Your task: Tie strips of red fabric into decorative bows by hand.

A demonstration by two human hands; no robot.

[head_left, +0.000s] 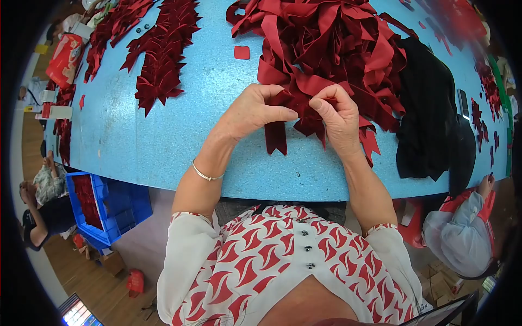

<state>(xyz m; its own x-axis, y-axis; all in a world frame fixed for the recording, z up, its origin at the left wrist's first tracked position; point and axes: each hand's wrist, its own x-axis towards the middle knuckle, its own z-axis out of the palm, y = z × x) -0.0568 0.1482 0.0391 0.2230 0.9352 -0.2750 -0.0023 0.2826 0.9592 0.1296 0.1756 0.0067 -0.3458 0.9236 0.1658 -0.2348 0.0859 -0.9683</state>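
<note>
A heap of dark red velvet ribbon [326, 49] lies before me on the blue table, many strips looped and tangled. My left hand [253, 111] is at the heap's near edge, thumb and forefinger closing round a dark red ribbon [276, 138] whose notched end hangs below. Across from it, my right hand [340, 117] pinches with thumb and forefinger; what lies between those tips is too small to make out. Under and between the hands sits more folded ribbon with pointed ends. A bracelet [206, 173] circles my left wrist.
Rows of finished-looking red bows [166, 54] stretch along the left of the blue table [212, 125]. A small red square [242, 52] lies near the heap. Black cloth [427, 114] drapes at right beside a phone-like object [463, 103]. Blue crates [109, 206] stand at lower left; other people sit at both sides.
</note>
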